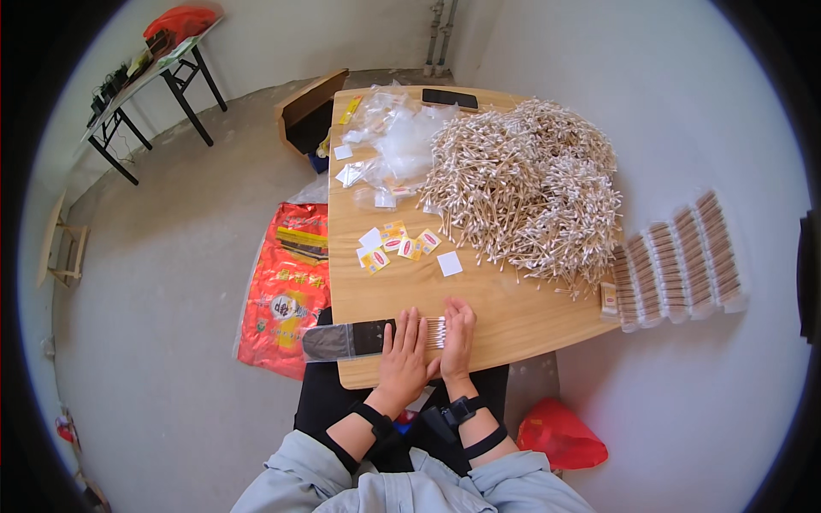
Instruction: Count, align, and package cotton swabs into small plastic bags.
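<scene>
From the head camera we see the wooden table; at its near edge our left hand and right hand press flat—fingers extended—on a clear bag of cotton swabs. Beyond it lies the swab pile.

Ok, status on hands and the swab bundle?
Left hand and right hand both flat on swab bundle, half inside clear sleeve. Loose swab pile well clear.

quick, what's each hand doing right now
left hand: open, flat on the clear bag
right hand: open, pressing the cotton swab bundle
</scene>
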Demonstrator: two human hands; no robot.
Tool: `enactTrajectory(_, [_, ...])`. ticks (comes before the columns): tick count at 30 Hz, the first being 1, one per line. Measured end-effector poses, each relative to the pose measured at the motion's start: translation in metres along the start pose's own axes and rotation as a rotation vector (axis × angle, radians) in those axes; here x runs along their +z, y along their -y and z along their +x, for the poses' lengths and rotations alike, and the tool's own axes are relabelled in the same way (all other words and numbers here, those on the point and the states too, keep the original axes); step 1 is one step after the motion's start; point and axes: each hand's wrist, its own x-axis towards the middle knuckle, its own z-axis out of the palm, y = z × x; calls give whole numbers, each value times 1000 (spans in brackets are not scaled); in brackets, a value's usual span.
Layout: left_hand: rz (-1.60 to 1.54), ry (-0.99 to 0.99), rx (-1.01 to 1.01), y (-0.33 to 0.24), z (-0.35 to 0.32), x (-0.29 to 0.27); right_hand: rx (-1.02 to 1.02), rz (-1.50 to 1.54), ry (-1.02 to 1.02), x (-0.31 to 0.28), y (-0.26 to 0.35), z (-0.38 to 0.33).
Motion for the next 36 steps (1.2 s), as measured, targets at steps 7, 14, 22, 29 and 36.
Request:
enactTrajectory(7, [26, 27, -56, -3, -1, -2, -110, -470, -38, -8, 11, 9])
enactTrajectory(14, [5, 8, -60, -3, 0, 0, -164, -651, 5, -13, 10, 15])
enactTrajectory(22, [36, 0, -94, 4, -2, 0, 36, -44, 41, 4, -4, 7])
enactTrajectory(29, [110, 49, -131, 13, -8, -11, -160, -765, 222, -1, 23, 35])
enactTrajectory(36, [89, 15, -137, 15, -9, -9, -53, -989, 356, 4, 35, 62])
